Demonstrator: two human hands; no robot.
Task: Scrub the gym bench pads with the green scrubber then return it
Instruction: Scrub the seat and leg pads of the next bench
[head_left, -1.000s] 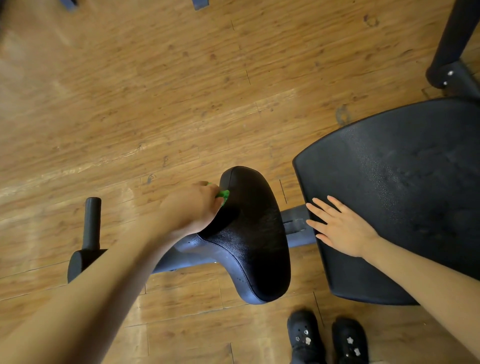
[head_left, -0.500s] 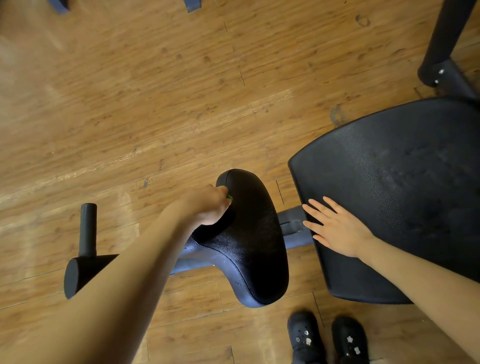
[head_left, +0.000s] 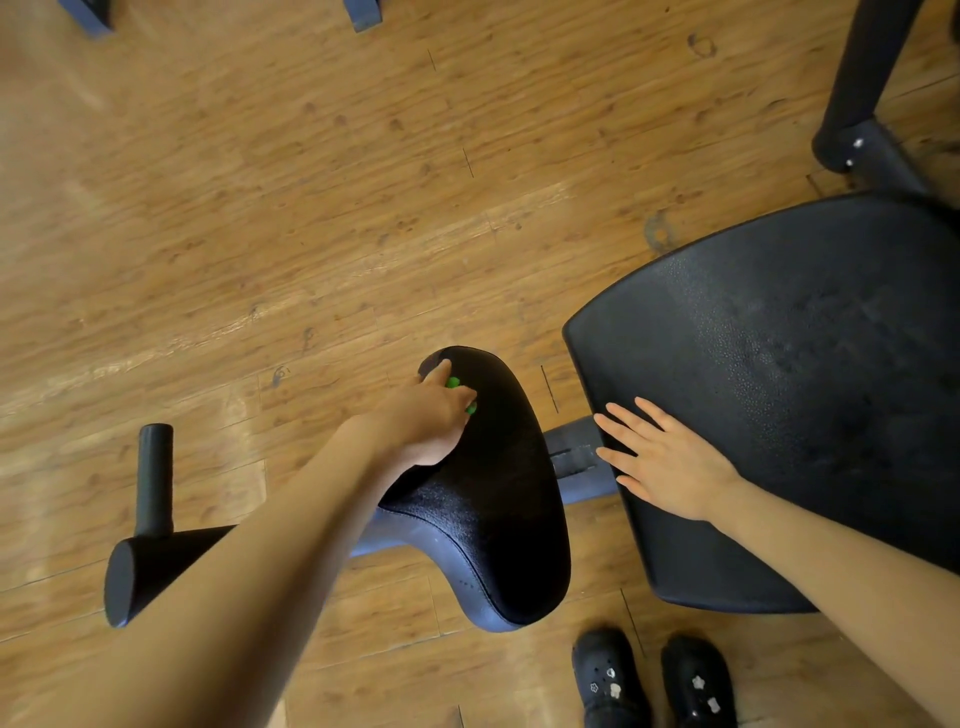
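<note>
Left hand: the left hand (head_left: 434, 415) is curled round the small bright-green scrubber (head_left: 453, 383), pressing it on the far end of the narrow black textured seat pad (head_left: 498, 499).
Right hand: the right hand (head_left: 670, 457) lies flat, fingers straight and spread, on the near edge of the wide black textured back pad (head_left: 779, 374), holding nothing.
Scrubber: mostly hidden under the fingers.
Progress: scrubbing appears under way on the seat pad; whether the back pad is done cannot be told.
Left: finishing the pads, then returning the scrubber; its resting place is not visible.
</note>
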